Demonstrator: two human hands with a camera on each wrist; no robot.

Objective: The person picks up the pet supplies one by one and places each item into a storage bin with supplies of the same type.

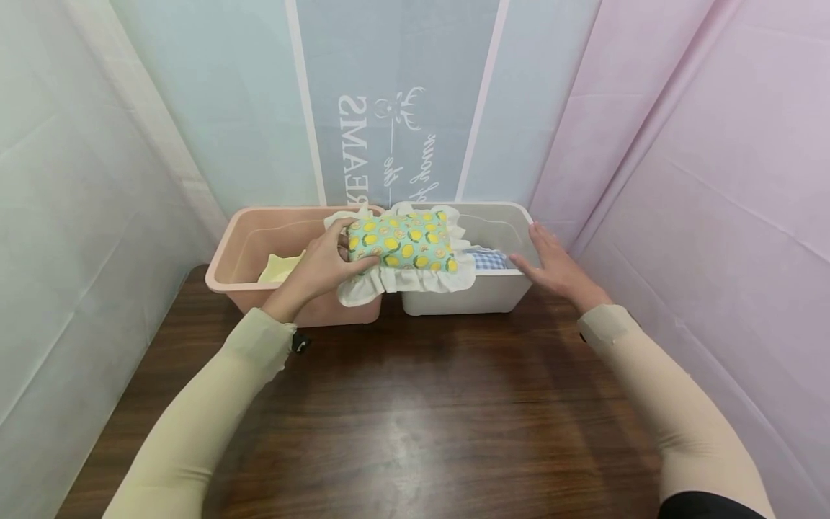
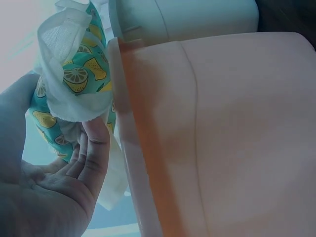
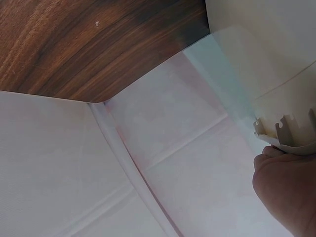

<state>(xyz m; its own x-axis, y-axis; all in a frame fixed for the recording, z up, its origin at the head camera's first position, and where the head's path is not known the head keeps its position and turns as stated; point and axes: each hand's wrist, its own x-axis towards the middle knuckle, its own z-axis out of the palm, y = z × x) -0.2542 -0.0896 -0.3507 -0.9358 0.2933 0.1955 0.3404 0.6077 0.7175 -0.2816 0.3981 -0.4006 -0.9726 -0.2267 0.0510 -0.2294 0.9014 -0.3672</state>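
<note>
A small lemon-print pillow with a white ruffled edge hangs over the spot where the two bins meet. My left hand grips its left end, thumb on the near side. In the left wrist view the fingers curl under the pillow, partly behind its ruffle. My right hand rests at the right end of the white bin, thumb spread from straight fingers. The right wrist view shows its fingers right at that bin's rim.
Left of the white bin stands a pink bin with a pale yellow cloth item inside. A blue checked cloth item lies in the white bin. Both bins stand at the back of a dark wooden table, with fabric curtains around it.
</note>
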